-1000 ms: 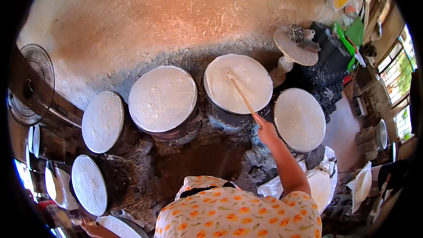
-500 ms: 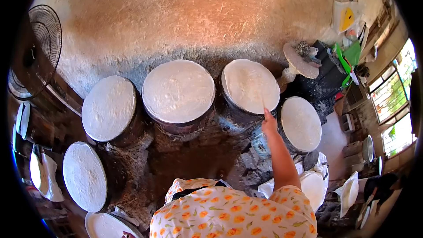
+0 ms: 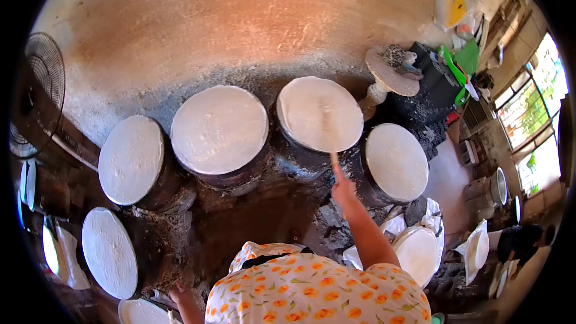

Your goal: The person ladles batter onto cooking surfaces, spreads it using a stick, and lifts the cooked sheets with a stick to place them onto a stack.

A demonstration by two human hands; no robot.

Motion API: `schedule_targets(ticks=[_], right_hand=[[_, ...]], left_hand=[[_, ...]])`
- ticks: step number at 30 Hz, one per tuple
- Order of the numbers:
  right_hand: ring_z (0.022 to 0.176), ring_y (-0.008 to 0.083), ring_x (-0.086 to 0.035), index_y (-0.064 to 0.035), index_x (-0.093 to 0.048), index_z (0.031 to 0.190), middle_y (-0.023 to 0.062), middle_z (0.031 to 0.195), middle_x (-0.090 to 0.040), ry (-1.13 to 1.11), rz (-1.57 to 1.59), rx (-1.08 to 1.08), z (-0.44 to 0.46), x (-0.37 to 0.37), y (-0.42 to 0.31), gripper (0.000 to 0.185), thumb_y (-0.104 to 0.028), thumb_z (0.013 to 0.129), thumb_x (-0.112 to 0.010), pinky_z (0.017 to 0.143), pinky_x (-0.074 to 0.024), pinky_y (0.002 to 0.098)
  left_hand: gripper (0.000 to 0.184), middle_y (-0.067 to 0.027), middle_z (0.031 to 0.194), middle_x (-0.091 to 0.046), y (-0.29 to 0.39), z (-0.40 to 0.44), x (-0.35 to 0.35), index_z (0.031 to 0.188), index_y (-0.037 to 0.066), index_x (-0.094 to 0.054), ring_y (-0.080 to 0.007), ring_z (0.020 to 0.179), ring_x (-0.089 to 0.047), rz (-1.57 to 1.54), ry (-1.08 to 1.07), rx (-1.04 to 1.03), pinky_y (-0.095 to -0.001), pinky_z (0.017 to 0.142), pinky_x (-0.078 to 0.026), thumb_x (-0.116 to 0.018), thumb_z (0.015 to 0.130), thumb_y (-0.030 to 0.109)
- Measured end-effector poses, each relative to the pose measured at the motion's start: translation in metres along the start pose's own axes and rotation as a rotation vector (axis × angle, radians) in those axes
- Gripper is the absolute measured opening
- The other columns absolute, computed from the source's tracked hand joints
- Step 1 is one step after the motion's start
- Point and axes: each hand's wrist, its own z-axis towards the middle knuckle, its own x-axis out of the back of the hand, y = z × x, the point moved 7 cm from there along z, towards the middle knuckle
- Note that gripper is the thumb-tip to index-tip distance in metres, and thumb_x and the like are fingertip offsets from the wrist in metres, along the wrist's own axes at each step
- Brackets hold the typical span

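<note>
My right hand (image 3: pixel 343 192) is closed round the lower end of a thin wooden stick (image 3: pixel 334 150). The stick's upper part, smeared by motion, lies over the white round top (image 3: pixel 318 111) of the drum-like stove right of centre. Low on the left, my left hand (image 3: pixel 179 294) is small and blurred beside a white round top (image 3: pixel 141 312) at the bottom edge; its fingers cannot be made out. Other white round tops stand around, one (image 3: pixel 219 129) left of the stick and one (image 3: pixel 397 162) to its right.
More white tops (image 3: pixel 131 159) line the left side. A fan (image 3: pixel 42 84) stands far left. A pale mushroom-shaped object (image 3: pixel 393 72) and dark stacked blocks (image 3: pixel 429 90) are at the back right. A white cloth-wrapped stack (image 3: pixel 417 255) lies right of my body. A person (image 3: pixel 522 243) is far right.
The stick shows again over the same white top, blurred, with my right hand lower and further left. My left hand has come into fuller view at the lower left. The camera view has shifted.
</note>
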Motion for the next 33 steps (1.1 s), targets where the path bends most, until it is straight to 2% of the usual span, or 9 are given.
schedule_targets(ticks=[4, 10, 16, 18, 19, 22, 27, 30, 33], right_hand=[[0.095, 0.0376, -0.061, -0.0197, -0.044, 0.136, 0.0158, 0.124, -0.055, -0.119, 0.171, 0.176, -0.038, 0.029, -0.009, 0.065, 0.004, 0.076, -0.048, 0.079, -0.0495, 0.0408], [0.092, 0.0375, -0.062, -0.0194, -0.043, 0.136, 0.0166, 0.124, -0.054, -0.077, 0.243, -0.043, -0.062, 0.065, 0.050, 0.065, 0.003, 0.075, -0.046, 0.078, -0.0501, 0.0385], [0.093, 0.0344, -0.063, -0.0211, -0.044, 0.136, 0.0165, 0.122, -0.056, 0.014, 0.260, -0.081, -0.096, 0.095, 0.099, 0.067, 0.005, 0.075, -0.047, 0.077, -0.0502, 0.0356], [0.089, 0.0394, -0.062, -0.0289, -0.044, 0.135, 0.0206, 0.113, -0.059, 0.059, 0.310, -0.264, -0.107, 0.105, 0.124, 0.073, 0.008, 0.073, -0.047, 0.075, -0.0505, 0.0417], [0.093, 0.0372, -0.062, -0.0256, -0.043, 0.137, 0.0185, 0.115, -0.060, 0.213, 0.246, -0.129, -0.108, 0.111, 0.131, 0.074, 0.010, 0.072, -0.047, 0.076, -0.0511, 0.0390], [0.120, 0.0303, -0.051, -0.0148, -0.041, 0.138, 0.0162, 0.129, -0.053, 0.263, 0.296, -0.231, -0.123, 0.129, 0.137, 0.071, 0.012, 0.072, -0.042, 0.094, -0.0448, 0.0332], [0.119, 0.0281, -0.052, -0.0094, -0.044, 0.135, 0.0178, 0.129, -0.053, 0.328, 0.281, -0.324, -0.152, 0.143, 0.117, 0.064, 0.011, 0.075, -0.042, 0.096, -0.0429, 0.0329], [0.121, 0.0259, -0.051, -0.0071, -0.044, 0.135, 0.0170, 0.130, -0.053, 0.356, 0.263, -0.407, -0.170, 0.147, 0.098, 0.061, 0.010, 0.076, -0.040, 0.098, -0.0398, 0.0308], [0.121, 0.0235, -0.051, -0.0046, -0.045, 0.134, 0.0158, 0.129, -0.054, 0.376, 0.262, -0.518, -0.184, 0.141, 0.087, 0.058, 0.009, 0.077, -0.040, 0.099, -0.0381, 0.0287]], left_hand=[[0.015, -0.0098, 0.083, -0.063, -0.069, -0.103, -0.151, 0.094, 0.004, -0.058, -0.0204, 0.068, -0.060, 0.097, -0.245, 0.139, -0.0279, 0.059, -0.052, -0.051, 0.086, 0.014], [0.010, -0.0089, 0.074, -0.064, -0.150, -0.267, -0.358, 0.088, 0.005, -0.059, -0.0162, 0.061, -0.059, 0.511, -0.674, 0.063, -0.0250, 0.051, -0.048, -0.060, 0.086, 0.014], [0.025, -0.0118, 0.087, -0.064, -0.220, -0.404, -0.492, 0.106, 0.000, -0.059, -0.0190, 0.074, -0.062, 0.658, -1.063, -0.038, -0.0305, 0.069, -0.055, -0.061, 0.088, 0.017], [0.028, -0.0157, 0.094, -0.062, -0.249, -0.421, -0.526, 0.109, -0.002, -0.057, -0.0234, 0.082, -0.063, 0.712, -1.167, -0.041, -0.0349, 0.078, -0.055, -0.061, 0.088, 0.015], [0.029, -0.0180, 0.097, -0.062, -0.259, -0.438, -0.540, 0.110, -0.004, -0.056, -0.0262, 0.085, -0.063, 0.781, -1.076, -0.034, -0.0360, 0.080, -0.055, -0.061, 0.087, 0.013], [0.032, -0.0186, 0.103, -0.060, -0.297, -0.447, -0.590, 0.113, -0.005, -0.051, -0.0278, 0.089, -0.062, 0.810, -1.231, -0.061, -0.0400, 0.082, -0.055, -0.061, 0.086, 0.008], [0.041, -0.0104, 0.096, -0.060, -0.362, -0.424, -0.677, 0.117, -0.004, -0.049, -0.0203, 0.083, -0.061, 0.859, -1.248, -0.187, -0.0343, 0.075, -0.054, -0.063, 0.081, 0.006], [0.022, -0.0127, 0.075, -0.063, -0.387, -0.403, -0.727, 0.082, -0.002, -0.054, -0.0231, 0.070, -0.063, 1.184, -1.183, -0.814, -0.0340, 0.068, -0.051, -0.068, 0.070, 0.010], [0.026, -0.0157, 0.072, -0.063, -0.401, -0.402, -0.754, 0.079, -0.002, -0.055, -0.0293, 0.070, -0.064, 1.174, -1.080, -0.999, -0.0383, 0.068, -0.050, -0.070, 0.067, 0.016]])
